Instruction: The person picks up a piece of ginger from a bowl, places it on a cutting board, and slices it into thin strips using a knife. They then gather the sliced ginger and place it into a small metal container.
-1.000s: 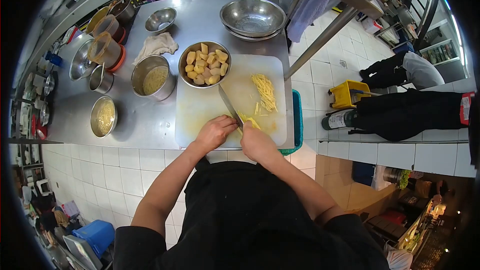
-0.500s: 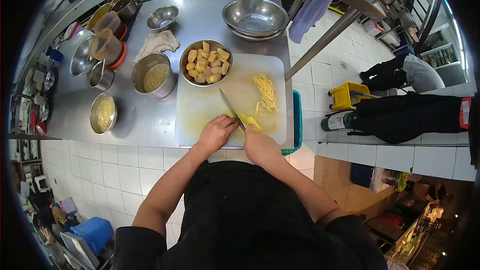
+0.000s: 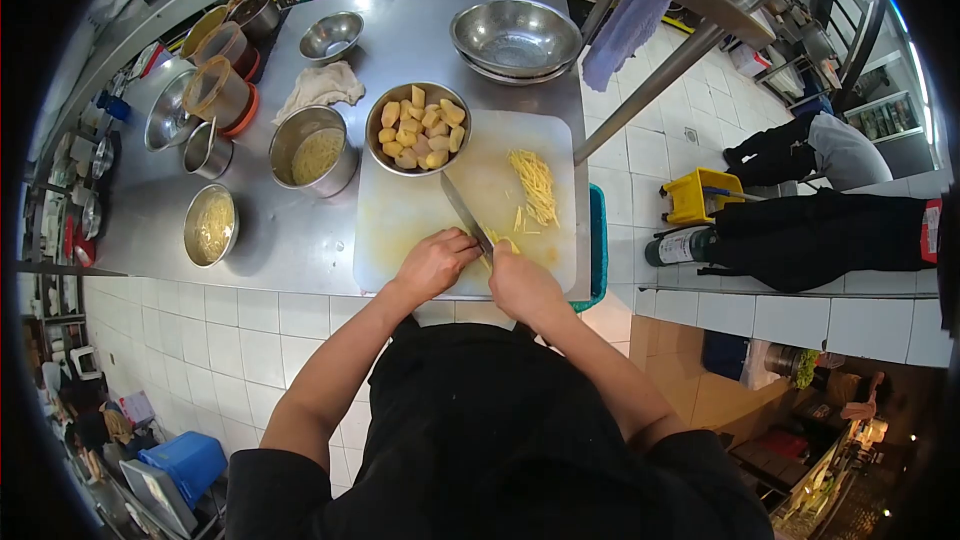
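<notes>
My right hand is wrapped round the handle of a kitchen knife, whose blade points away from me over the white cutting board. My left hand, fingers curled, presses on yellow potato slices beside the blade. Both hands and the knife partly hide these slices. A pile of thin potato strips lies on the board's right side, a few loose strips nearer the knife. At the board's far left edge, a metal bowl holds several peeled potato chunks.
Left of the board stand a metal pot and a small bowl, both with pale shreds in liquid. A cloth, stacked metal bowls and plastic tubs sit farther back. A person bends over at far right.
The knife and both hands stay nearly in place. Less of the yellow slices shows beside the blade. The whole view has shifted slightly.
</notes>
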`<act>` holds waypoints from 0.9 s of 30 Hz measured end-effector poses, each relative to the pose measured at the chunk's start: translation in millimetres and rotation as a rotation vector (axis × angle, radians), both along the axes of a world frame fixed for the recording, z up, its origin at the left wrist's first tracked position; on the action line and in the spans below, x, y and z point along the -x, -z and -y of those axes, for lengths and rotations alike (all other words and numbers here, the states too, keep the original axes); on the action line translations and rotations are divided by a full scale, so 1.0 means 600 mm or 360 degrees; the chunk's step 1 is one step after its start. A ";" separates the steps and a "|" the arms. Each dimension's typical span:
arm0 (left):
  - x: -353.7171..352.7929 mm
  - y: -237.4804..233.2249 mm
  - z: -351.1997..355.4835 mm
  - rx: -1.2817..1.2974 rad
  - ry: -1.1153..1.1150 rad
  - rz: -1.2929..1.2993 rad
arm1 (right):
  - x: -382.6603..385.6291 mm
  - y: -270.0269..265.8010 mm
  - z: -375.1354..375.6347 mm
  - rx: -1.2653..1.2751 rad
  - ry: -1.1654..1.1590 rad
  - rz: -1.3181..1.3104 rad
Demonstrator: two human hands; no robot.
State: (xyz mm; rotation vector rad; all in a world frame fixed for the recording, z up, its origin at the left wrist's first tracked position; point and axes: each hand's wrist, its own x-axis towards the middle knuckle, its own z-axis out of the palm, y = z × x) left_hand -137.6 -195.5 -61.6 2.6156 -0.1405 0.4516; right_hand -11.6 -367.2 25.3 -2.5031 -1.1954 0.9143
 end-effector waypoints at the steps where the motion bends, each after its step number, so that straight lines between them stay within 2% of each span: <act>1: 0.002 -0.001 -0.001 -0.0014 -0.0008 -0.0050 | 0.009 -0.006 0.005 0.0024 -0.0004 -0.0002; 5: -0.001 0.000 -0.003 0.0026 -0.0011 -0.0004 | 0.000 0.045 0.004 -0.0060 0.0029 -0.0051; 8: -0.005 0.000 -0.003 0.0023 0.0023 0.0058 | -0.020 0.010 0.006 0.0009 -0.0006 -0.0111; 12: -0.001 -0.002 -0.006 -0.0008 0.0036 -0.0045 | 0.001 0.029 0.007 -0.0009 0.0005 -0.0020; 14: -0.001 -0.001 -0.008 -0.0010 0.0039 -0.0063 | -0.012 0.042 0.006 -0.0057 0.0078 -0.0110; 17: -0.008 -0.006 -0.009 0.0023 0.0053 0.0008 | -0.018 -0.003 0.006 0.0003 0.0026 -0.0109; 20: -0.005 -0.008 -0.007 -0.0014 0.0058 -0.0002 | 0.003 0.055 0.005 -0.0110 0.0056 -0.0009; 23: -0.002 -0.013 -0.006 -0.0011 0.0064 -0.0006 | -0.017 0.045 0.008 -0.0158 0.0098 -0.0125; 27: -0.006 -0.027 0.001 -0.0083 -0.0051 -0.0155 | -0.025 0.034 0.025 -0.0241 0.0008 -0.0068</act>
